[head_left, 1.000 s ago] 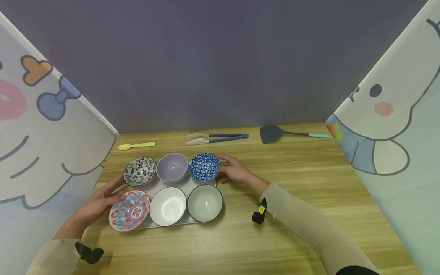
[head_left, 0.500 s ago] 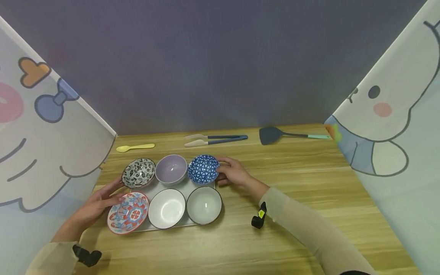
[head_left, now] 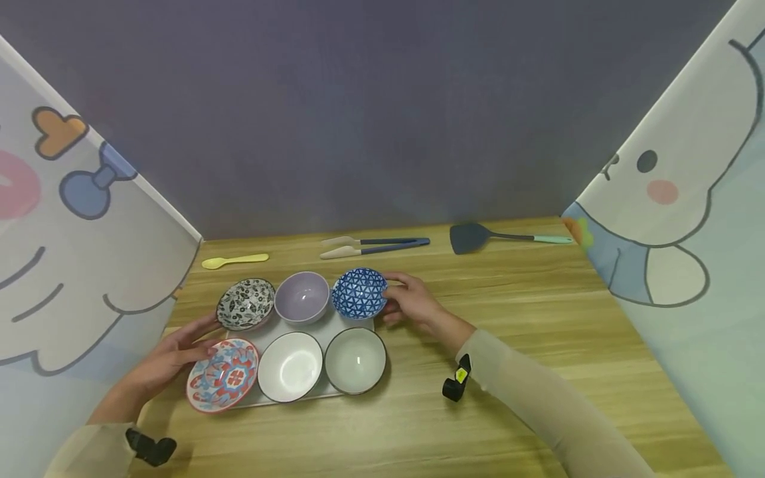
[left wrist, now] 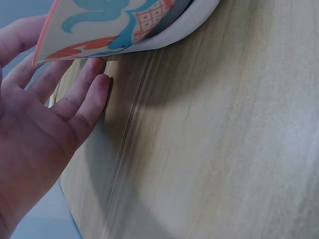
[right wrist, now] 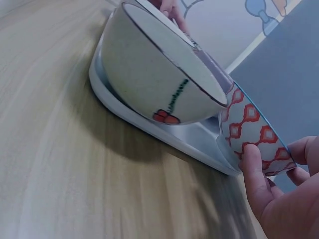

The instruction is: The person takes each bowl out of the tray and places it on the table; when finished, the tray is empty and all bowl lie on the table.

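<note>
My right hand (head_left: 415, 305) holds the side of a blue patterned bowl (head_left: 360, 293) at the back right of a white tray (head_left: 327, 325). In the right wrist view, its thumb presses the bowl's red-patterned outer wall (right wrist: 249, 122). Left of it stand a purple bowl (head_left: 301, 298) and a black-and-white floral bowl (head_left: 246, 305). The front row has a red-and-blue flower-patterned bowl (head_left: 224, 376), a white bowl (head_left: 290, 367) and a pale grey-green bowl (head_left: 355, 360). My left hand (head_left: 170, 358) touches the left side, fingers by the floral bowl, thumb at the flower-patterned bowl's rim.
Along the table's back lie a yellow spoon (head_left: 235, 261), blue tongs with pale tips (head_left: 375, 247) and a dark spatula with a mint handle (head_left: 508, 237). A grey wall (head_left: 382, 119) rises behind. Cartoon-printed panels stand at both sides of the wooden table (head_left: 508, 345).
The back-row bowls have shifted slightly right, the right hand moving with the blue bowl. The front-row bowls keep their places. The head view has tilted slightly, so the scene sits a little lower.
</note>
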